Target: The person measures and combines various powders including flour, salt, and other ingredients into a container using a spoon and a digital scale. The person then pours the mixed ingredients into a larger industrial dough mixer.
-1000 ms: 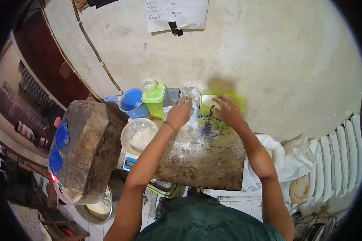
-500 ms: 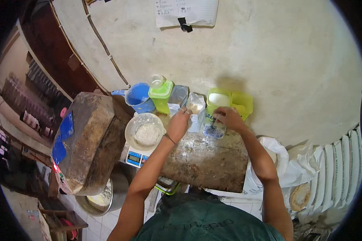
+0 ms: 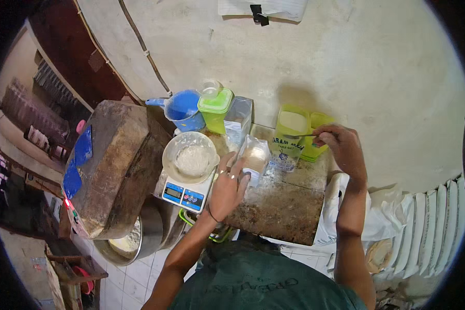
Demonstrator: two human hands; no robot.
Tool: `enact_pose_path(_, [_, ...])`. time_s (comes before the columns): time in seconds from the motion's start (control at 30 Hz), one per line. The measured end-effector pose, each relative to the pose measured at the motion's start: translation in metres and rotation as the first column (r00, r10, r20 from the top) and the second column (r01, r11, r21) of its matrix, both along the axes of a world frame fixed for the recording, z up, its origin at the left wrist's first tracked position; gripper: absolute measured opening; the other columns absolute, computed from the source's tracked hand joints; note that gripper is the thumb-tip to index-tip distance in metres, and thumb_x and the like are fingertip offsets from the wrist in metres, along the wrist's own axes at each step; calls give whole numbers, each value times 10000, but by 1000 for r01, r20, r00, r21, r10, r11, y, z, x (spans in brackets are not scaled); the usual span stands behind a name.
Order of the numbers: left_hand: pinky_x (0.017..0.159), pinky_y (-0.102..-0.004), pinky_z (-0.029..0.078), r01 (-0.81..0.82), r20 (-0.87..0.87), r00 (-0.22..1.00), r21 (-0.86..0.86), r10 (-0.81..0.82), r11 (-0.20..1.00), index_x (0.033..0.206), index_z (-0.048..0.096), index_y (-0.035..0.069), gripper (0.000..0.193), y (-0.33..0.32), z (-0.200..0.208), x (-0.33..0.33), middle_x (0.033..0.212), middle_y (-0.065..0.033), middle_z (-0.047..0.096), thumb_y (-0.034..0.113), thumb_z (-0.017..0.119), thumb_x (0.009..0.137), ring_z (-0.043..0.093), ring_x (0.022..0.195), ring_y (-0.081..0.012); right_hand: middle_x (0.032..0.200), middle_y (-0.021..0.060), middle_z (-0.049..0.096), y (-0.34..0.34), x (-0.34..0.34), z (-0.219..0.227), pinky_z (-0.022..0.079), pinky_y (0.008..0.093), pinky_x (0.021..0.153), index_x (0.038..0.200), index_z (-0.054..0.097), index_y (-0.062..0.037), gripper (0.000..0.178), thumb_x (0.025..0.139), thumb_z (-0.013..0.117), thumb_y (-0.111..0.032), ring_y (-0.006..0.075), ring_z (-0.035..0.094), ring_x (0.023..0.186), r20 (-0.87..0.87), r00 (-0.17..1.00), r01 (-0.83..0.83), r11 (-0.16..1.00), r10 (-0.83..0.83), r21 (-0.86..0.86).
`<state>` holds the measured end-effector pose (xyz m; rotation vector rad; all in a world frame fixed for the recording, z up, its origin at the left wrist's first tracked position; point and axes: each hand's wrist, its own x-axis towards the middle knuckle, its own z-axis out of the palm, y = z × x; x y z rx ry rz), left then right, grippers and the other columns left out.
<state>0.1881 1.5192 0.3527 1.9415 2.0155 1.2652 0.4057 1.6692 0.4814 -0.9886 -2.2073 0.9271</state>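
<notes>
My left hand [image 3: 228, 190] grips the near left side of an open white packet [image 3: 254, 160] of pale tan grains, which leans toward me. In my right hand [image 3: 343, 147] is a thin metal spoon [image 3: 304, 136], held level with its tip over a printed clear plastic packet [image 3: 284, 161]. That packet stands against a yellow-green container [image 3: 307, 124] holding white powder. Left of my left hand, a pale bowl [image 3: 166, 161] of white flour-like powder rests on a white and blue digital scale [image 3: 197, 198].
A second yellow-green container [image 3: 311, 154], a grey packet [image 3: 237, 121], a lidded green container [image 3: 215, 106] and a blue dipper [image 3: 187, 123] line the back of the worn wooden table [image 3: 279, 214]. A bulky wooden block [image 3: 126, 170] and a metal pot [image 3: 152, 235] flank the left; white sacks [image 3: 423, 222] stand right.
My left hand has drawn the tan-grain packet nearer and tilted it. The right hand has moved right and back from the clear packet, and the spoon now shows plainly. The view has shifted slightly.
</notes>
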Motion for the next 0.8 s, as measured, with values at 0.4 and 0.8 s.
enact_pose_path(0.4, [1030, -410, 164, -63, 453, 888, -56, 82, 996, 1321, 23, -47, 873, -2, -73, 29, 1354, -230, 89, 130, 642, 731, 117, 1270, -345, 770, 125, 575, -11, -73, -63, 444, 307, 656, 879, 522, 12, 122, 844, 484, -98, 202, 569, 724, -69, 995, -59, 978, 74, 201])
enact_pose_path(0.8, [1045, -414, 91, -119, 413, 903, -32, 121, 992, 1260, -56, -154, 992, 32, -74, 51, 1326, -331, 24, 166, 685, 683, 63, 1256, -434, 745, 92, 602, 13, -79, -131, 469, 274, 575, 834, 520, 19, 173, 865, 439, -131, 135, 561, 625, -363, 928, -114, 867, -81, -485])
